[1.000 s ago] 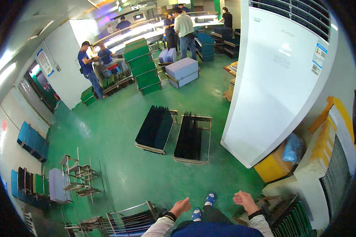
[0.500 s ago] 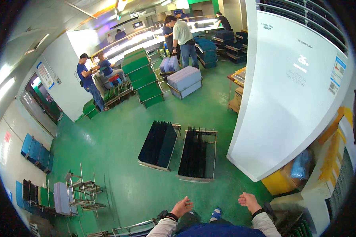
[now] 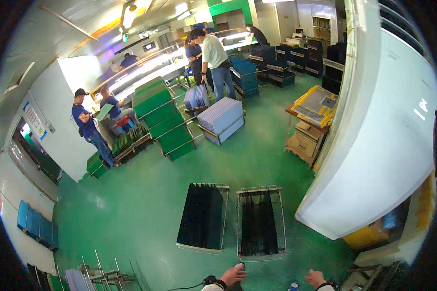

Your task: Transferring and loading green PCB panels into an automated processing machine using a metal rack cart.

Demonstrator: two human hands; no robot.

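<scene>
My left hand [image 3: 233, 275] is low in view, empty, its fingers loosely spread just in front of two wire racks on the floor. My right hand [image 3: 315, 279] is further right near the lower edge, its fingers apart and loosely bent, with nothing visible in it. The nearer-left rack holds a tight row of dark upright panels [image 3: 199, 218]. Beside it, the second wire rack [image 3: 282, 228] carries thin dark panels [image 3: 260, 220], with gaps at its sides. Neither hand touches a rack.
A tall white cabinet-like unit [image 3: 374, 150] rises at right, near a table [image 3: 296, 112] over cardboard boxes [image 3: 306, 138]. Stacked green panels [image 3: 155, 116] and racked pale panels [image 3: 222, 119] stand ahead. People [image 3: 218, 58] work by a lit bench. Metal stands [image 3: 104, 276] are lower left.
I have come closer to the two dark racks, and they sit lower in view. The view has turned right, showing more of the table and boxes. My hands remain empty.
</scene>
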